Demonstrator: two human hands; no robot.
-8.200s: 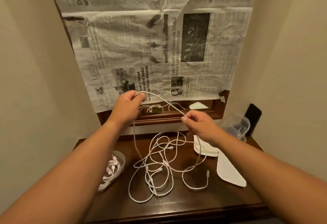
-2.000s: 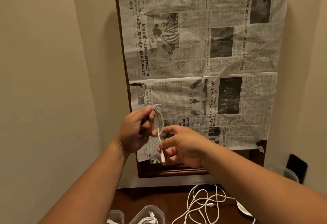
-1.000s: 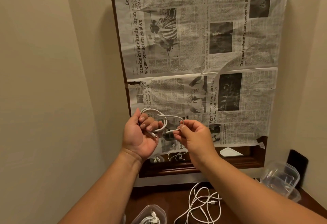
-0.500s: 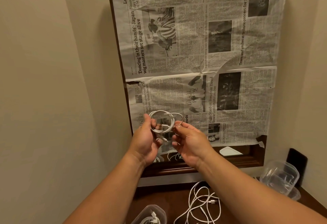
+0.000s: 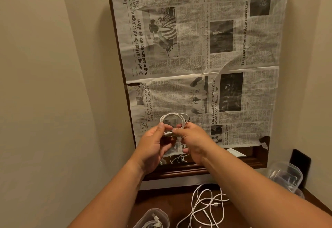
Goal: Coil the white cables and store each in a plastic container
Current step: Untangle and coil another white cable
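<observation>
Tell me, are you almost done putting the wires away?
Not yet. One container already holds white cable. The left hand and right hand grip a small coil. A loose tangle lies on the table, and clear containers wait at the right.

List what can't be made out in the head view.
Coiled cable: lower part hidden behind the left hand and right hand holding it; loop count unclear.
Container near the bottom edge: cut off by the frame; contents only partly seen.
Loose cables: partly behind the right forearm and cut off below; count unclear.
Clear containers at right: translucent, overlapping; number unclear.
</observation>
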